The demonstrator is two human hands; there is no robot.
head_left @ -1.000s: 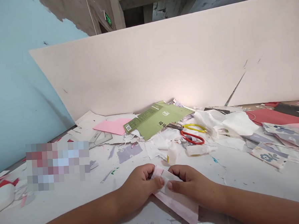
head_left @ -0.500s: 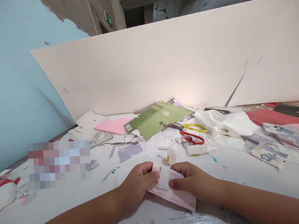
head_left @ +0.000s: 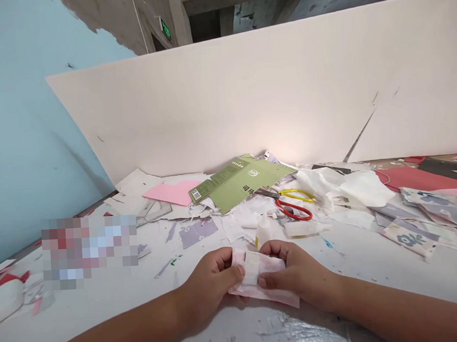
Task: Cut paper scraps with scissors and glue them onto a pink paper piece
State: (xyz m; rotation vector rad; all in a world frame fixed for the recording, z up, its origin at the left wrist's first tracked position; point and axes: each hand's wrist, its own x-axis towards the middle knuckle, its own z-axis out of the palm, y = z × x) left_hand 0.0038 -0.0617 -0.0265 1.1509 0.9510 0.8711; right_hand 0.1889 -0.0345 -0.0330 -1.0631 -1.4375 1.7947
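Note:
Between my two hands is a folded piece of pale pink paper (head_left: pixel 275 291) with a whitish strip across its upper left part. My left hand (head_left: pixel 215 281) grips its left edge, thumb on top and fingers behind. On the other side, my right hand (head_left: pixel 295 272) pinches it with the thumb pressed on the front. Just beyond the paper stands a small white glue bottle (head_left: pixel 264 229), its lower part hidden by my right hand. A second bottle (head_left: pixel 300 229) lies on its side, near scissors (head_left: pixel 294 216) with one red and one yellow handle.
A green printed card (head_left: pixel 248 182) and pink paper (head_left: pixel 172 193) lie among scraps at the back. Patterned folded pieces (head_left: pixel 410 238) and red sheets (head_left: pixel 420 181) are at the right. A white board (head_left: pixel 228 104) stands behind; a blurred patch covers part of the left.
The pink paper has tilted, with its lower right corner now higher. My right hand has risen slightly and covers more of the standing bottle's base.

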